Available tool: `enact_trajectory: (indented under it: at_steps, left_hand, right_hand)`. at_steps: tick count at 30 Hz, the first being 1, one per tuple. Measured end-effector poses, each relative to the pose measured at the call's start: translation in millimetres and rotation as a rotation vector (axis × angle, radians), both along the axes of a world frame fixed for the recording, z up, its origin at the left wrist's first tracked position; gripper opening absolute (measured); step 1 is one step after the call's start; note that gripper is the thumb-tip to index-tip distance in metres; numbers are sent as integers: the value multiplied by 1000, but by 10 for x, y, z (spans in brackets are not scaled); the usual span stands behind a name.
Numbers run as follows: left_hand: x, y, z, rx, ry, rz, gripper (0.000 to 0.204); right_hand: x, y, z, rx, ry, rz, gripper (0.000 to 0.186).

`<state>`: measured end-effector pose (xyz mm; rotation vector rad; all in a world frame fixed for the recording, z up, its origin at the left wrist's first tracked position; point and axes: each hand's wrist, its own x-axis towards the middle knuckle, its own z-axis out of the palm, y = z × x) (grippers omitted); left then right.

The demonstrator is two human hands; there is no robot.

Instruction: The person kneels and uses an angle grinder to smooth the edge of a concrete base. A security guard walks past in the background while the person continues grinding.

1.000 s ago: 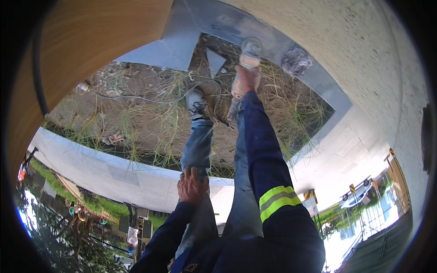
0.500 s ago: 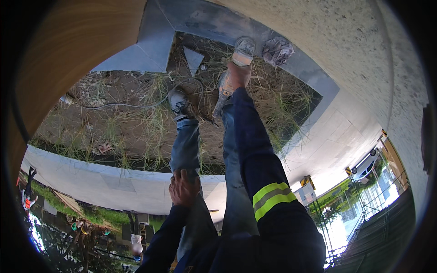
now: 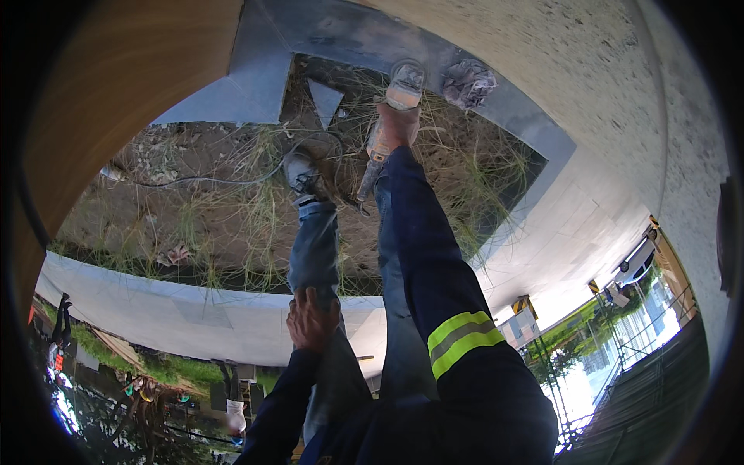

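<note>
My right hand [image 3: 397, 122] grips a dusty grey-and-orange power tool [image 3: 377, 153], whose round guarded head [image 3: 405, 84] lies at the inner edge of a grey stone border [image 3: 527, 124]. My left hand [image 3: 313, 318] rests with fingers apart on my jeans-covered left leg [image 3: 318, 248]. My left boot [image 3: 304, 174] stands in the soil bed beside a dark cable [image 3: 198, 180]. A loose triangular stone piece [image 3: 324, 101] lies left of the tool, and crumpled grey material [image 3: 469, 84] lies to its right.
A curved wooden panel [image 3: 124, 70] rises at left, a speckled wall [image 3: 620, 77] at right. Dry grass [image 3: 263, 217] grows in the bed. Pale paving [image 3: 194, 325] borders it. Farther off are people [image 3: 58, 341], a white car [image 3: 637, 260], striped barriers [image 3: 524, 304] and scaffolding [image 3: 666, 310].
My view has shifted, so the bed and border appear farther left than a second ago. The tool and my right hand appear slightly farther left too, still at the border; my left hand stays on my leg.
</note>
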<state>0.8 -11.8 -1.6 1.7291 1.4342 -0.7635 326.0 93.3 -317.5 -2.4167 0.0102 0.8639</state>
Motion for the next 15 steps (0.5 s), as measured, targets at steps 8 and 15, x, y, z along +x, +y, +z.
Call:
enact_trajectory:
  at_steps: [8, 15]
  left_hand:
    - [76, 105, -1, -133, 56, 54, 48]
    - [60, 157, 17, -113, 48, 62, 53]
  right_hand:
    - [-261, 328, 9, -6, 14, 82, 76]
    - [-627, 834, 26, -16, 47, 236, 75]
